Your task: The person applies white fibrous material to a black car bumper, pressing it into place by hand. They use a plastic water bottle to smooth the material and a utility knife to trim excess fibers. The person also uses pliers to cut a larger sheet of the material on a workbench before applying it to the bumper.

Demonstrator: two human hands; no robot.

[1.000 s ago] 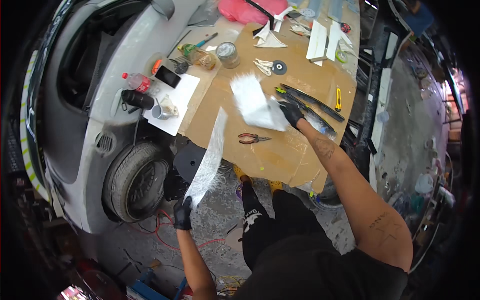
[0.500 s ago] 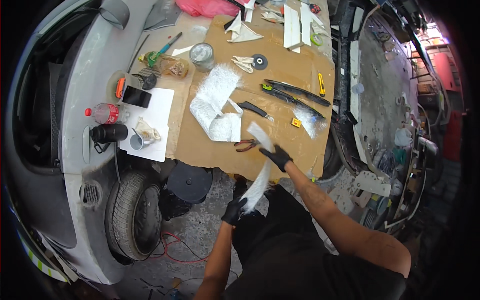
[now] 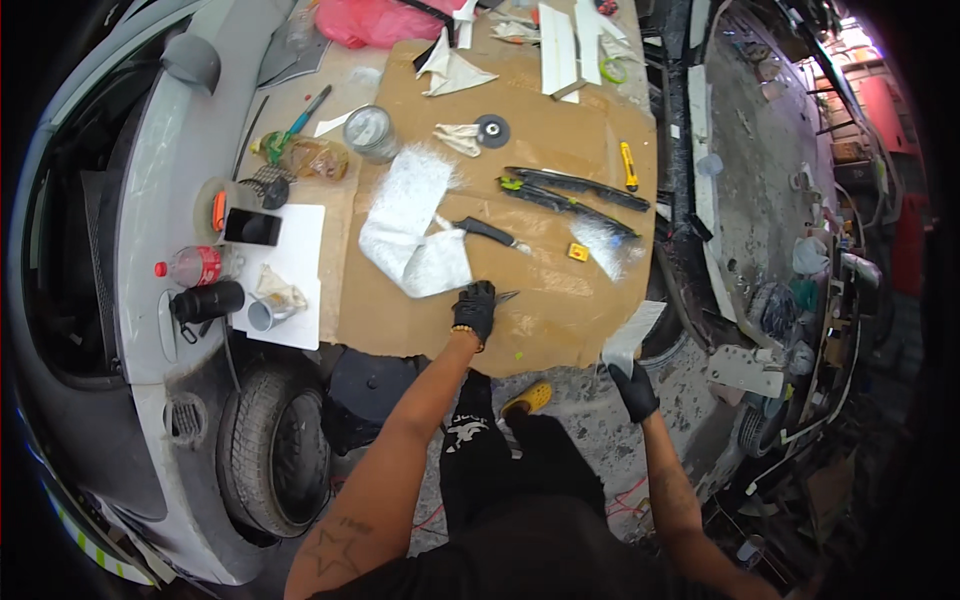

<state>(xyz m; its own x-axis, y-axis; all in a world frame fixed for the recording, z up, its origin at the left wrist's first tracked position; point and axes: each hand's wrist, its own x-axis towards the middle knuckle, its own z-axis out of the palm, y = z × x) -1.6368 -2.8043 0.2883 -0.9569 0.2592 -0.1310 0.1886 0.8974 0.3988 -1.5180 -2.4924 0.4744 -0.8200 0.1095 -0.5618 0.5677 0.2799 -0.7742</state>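
My left hand, in a black glove, is closed over the pliers at the near edge of the cardboard. Only the dark jaws stick out past the fingers; the handles are hidden. To the right, off the table's near edge, my gloved right hand pinches the lower end of a white fiberglass strip, which stands up from the fingers. Just beyond my left hand lies a larger folded piece of fiberglass mat with frayed edges. A black-handled knife rests beside it.
Long black trim pieces, a yellow cutter and a small yellow block lie on the cardboard. A can, bottle, phone and cup stand at left, beside the car.
My left hand has let go of the fiberglass strip and moved up onto the pliers. My right hand has carried the strip right and toward me, off the cardboard.
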